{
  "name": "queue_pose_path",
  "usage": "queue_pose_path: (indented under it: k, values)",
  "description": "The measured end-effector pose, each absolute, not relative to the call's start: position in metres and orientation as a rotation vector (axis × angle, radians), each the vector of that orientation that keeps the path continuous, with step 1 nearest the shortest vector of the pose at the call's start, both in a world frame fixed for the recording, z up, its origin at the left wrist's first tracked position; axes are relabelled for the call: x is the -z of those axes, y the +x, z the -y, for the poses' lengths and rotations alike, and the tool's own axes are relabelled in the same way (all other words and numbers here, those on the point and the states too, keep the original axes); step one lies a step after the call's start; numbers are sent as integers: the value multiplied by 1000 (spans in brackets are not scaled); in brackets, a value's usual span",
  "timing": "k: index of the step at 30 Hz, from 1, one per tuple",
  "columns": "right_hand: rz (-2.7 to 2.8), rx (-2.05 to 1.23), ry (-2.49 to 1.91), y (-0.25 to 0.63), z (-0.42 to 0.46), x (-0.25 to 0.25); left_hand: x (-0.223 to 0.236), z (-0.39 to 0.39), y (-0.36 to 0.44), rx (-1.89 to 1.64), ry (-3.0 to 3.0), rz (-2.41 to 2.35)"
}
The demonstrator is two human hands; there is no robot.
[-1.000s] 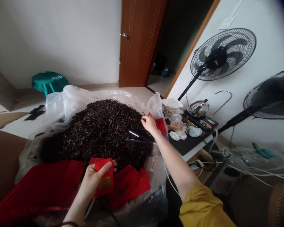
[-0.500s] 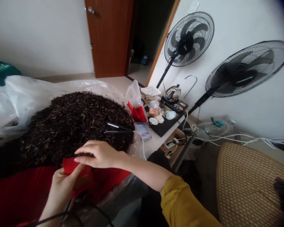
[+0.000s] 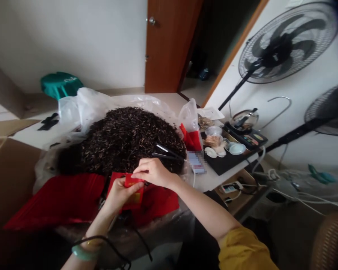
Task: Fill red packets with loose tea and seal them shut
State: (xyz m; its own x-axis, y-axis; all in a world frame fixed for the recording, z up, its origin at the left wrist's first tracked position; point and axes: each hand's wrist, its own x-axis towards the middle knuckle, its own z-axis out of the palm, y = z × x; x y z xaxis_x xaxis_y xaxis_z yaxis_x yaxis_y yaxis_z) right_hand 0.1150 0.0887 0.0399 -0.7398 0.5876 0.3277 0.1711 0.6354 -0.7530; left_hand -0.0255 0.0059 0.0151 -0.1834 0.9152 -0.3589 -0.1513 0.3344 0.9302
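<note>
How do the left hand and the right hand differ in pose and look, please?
The left hand grips the red packet with its thumb across the front; the right hand reaches in from the other side, its fingers at the packet's top. A green bangle circles the left hand's arm, while the right hand's wrist is bare. The right hand's arm shows a yellow sleeve; the left hand's shows none. Both are at the packet.
</note>
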Motion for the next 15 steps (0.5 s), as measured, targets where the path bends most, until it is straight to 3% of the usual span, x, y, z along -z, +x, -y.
queue_pose_path:
  k: [10,15]
  values:
    - [2254,-1339,-828,130,-103,-38,-13,-10,-35,-1221,658,-1346]
    - [2747,-1383,-880,141,-113,-28,-26,-10,-55,-1365,525,-1357]
